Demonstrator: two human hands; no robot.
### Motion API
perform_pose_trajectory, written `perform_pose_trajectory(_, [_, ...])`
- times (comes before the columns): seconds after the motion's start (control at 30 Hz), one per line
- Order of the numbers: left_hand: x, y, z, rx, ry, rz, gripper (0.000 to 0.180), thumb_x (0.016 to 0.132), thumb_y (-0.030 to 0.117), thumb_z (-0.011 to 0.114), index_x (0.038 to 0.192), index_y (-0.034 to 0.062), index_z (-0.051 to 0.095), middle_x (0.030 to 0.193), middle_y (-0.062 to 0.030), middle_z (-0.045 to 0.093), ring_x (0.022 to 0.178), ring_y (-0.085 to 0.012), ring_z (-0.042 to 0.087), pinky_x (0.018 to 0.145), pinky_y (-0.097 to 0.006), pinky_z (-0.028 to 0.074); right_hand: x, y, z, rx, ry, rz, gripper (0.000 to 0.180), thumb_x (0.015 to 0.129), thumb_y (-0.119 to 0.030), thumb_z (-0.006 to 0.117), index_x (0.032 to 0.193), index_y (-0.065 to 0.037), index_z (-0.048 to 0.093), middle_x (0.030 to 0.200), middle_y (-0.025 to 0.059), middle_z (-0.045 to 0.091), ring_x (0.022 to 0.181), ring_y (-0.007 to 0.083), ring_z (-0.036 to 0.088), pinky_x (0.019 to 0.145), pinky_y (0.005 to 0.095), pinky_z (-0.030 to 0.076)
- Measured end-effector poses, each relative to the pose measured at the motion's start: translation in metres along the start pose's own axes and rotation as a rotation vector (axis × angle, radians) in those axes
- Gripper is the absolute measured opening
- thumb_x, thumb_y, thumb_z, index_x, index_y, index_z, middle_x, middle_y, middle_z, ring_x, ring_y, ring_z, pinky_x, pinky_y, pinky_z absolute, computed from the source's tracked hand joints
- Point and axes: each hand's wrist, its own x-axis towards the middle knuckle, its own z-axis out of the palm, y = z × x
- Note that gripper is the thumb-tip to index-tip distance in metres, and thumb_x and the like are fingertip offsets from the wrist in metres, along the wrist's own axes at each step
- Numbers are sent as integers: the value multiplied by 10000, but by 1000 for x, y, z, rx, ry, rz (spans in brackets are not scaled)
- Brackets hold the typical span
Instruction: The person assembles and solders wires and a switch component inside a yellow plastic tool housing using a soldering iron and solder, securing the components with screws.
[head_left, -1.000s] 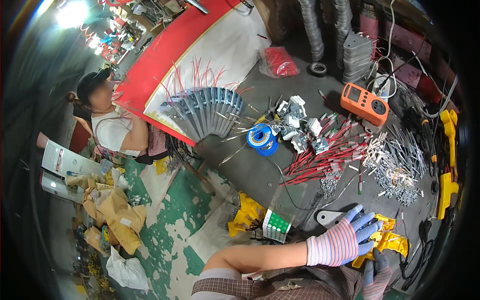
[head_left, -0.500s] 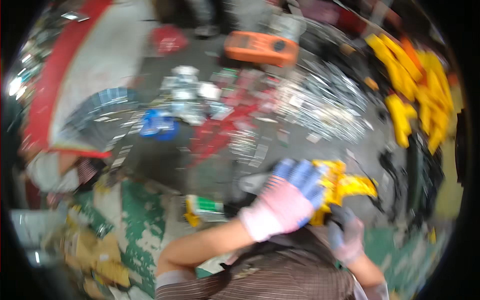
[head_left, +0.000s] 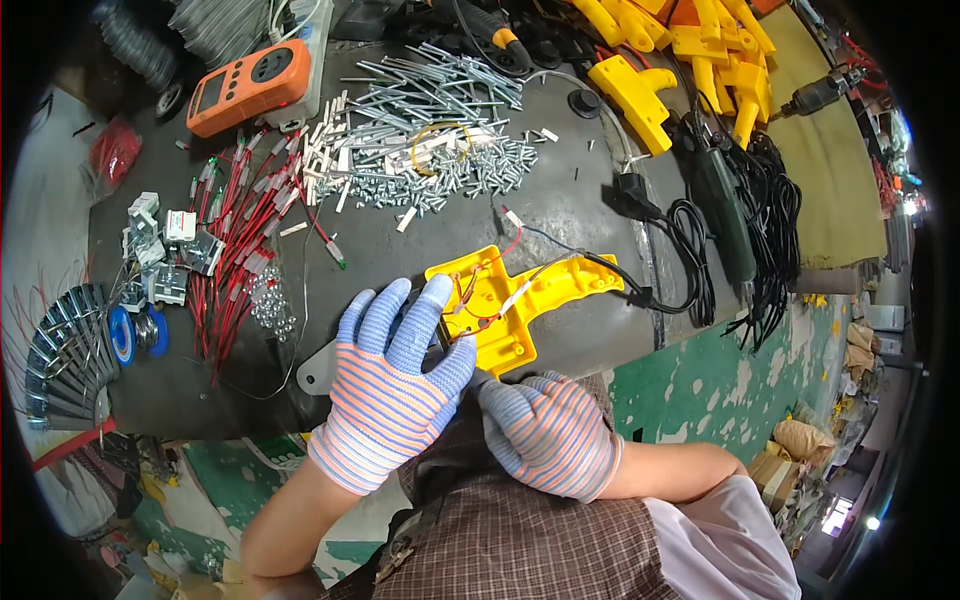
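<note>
A yellow plastic tool housing (head_left: 515, 300) lies open near the front edge of the dark workbench (head_left: 400, 250), with thin red and white wires inside and a black cord (head_left: 640, 295) running out to the right. My left hand (head_left: 395, 385), in a striped pink and blue glove, lies flat with fingers spread; its forefinger and thumb touch the housing's left end. My right hand (head_left: 550, 430), gloved the same way, is curled just below the housing, fingertips against my left thumb. Whether it holds anything is hidden.
An orange meter (head_left: 250, 85) sits at the back left above red wires (head_left: 240, 230). Beside them lies a pile of screws and metal rods (head_left: 430, 130), with more yellow housings (head_left: 690, 50) and black corded tools (head_left: 740, 220) to the right. A blue spool (head_left: 135, 335) lies at the left.
The view has swung from the left side of the bench onto the yellow housing. My right hand has come up beside my left hand, which stays at the housing.
</note>
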Motion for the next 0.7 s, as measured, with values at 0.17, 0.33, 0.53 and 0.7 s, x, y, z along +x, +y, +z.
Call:
perform_pose_trajectory(0.17, [3, 2, -4, 43, 1, 48, 268, 678, 168, 674, 944, 134, 673, 1274, -198, 519, 1118, -411, 479, 950, -520, 400, 2, -5, 0, -122, 8, -57, 404, 751, -131, 612, 1126, 17, 593, 687, 41, 595, 597, 198, 585, 578, 339, 464])
perform_pose_trajectory(0.33, [9, 6, -15, 94, -166, -33, 321, 641, 258, 683, 926, 110, 679, 1279, -197, 511, 1141, -404, 460, 956, -518, 396, -15, 1, -14, 339, -223, 163, 532, 798, -187, 658, 1268, 15, 512, 913, 137, 622, 810, 283, 624, 742, 394, 499])
perform_pose_trajectory(0.53, [13, 9, -23, 54, -186, -22, 372, 684, 303, 659, 972, 69, 683, 1253, -246, 515, 1158, -423, 451, 991, -522, 370, -58, 16, 3, 1108, -85, 419, 610, 833, -230, 733, 1315, 18, 453, 1063, 109, 609, 979, 225, 608, 861, 376, 496])
perform_pose_trajectory(0.7, [12, 14, -17, 24, -167, -95, 480, 660, 400, 694, 978, 42, 673, 1201, -272, 521, 1184, -443, 430, 1011, -549, 330, -43, 22, -17, 848, -173, 585, 443, 816, -199, 730, 1185, -33, 551, 945, 83, 627, 743, 194, 625, 645, 315, 526])
